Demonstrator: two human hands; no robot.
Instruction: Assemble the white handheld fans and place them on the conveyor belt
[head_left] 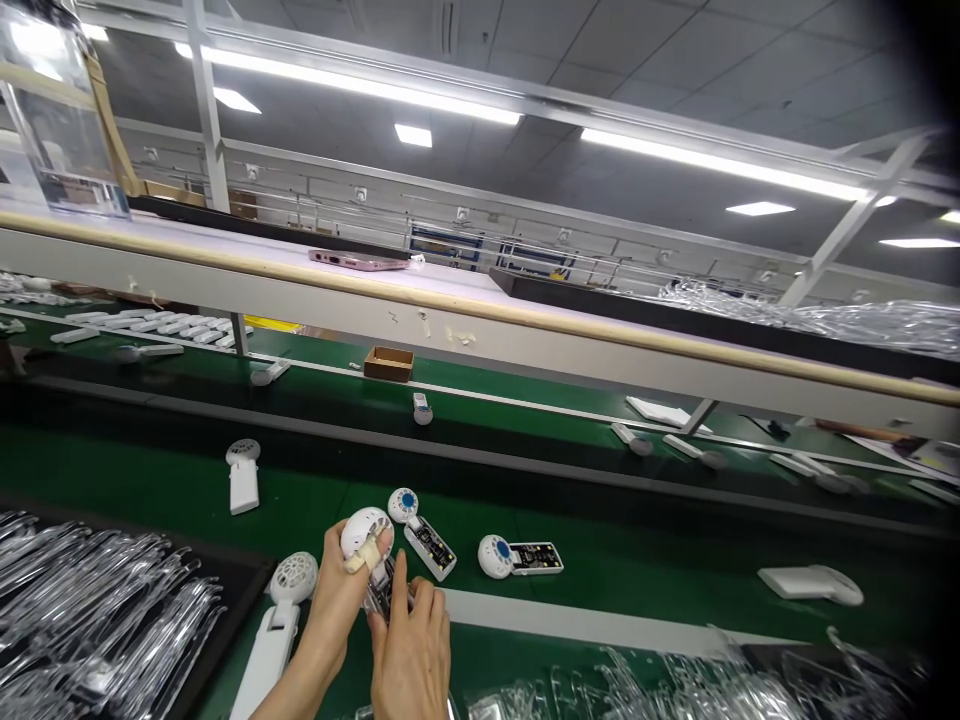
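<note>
A white handheld fan (367,535) is gripped by its round head in my left hand (341,590). Beige tape wraps a finger of that hand. My right hand (409,640) closes around the fan's lower part, its index finger stretched along the handle; the fingers cover much of this dark, shiny section. Just beyond lies an open fan (429,547) with a blue hub and an exposed circuit board. Another opened fan (535,558) rests to the right. Left of my left arm is a white fan (274,640) with a closed handle.
Clear plastic pieces fill a black tray (240,600) at left; more clear pieces (675,690) lie at lower right. White fans (244,485) dot the green belt. Overhead runs a shelf (465,325) bearing a pink phone (360,261). A small cardboard box (388,364) stands behind.
</note>
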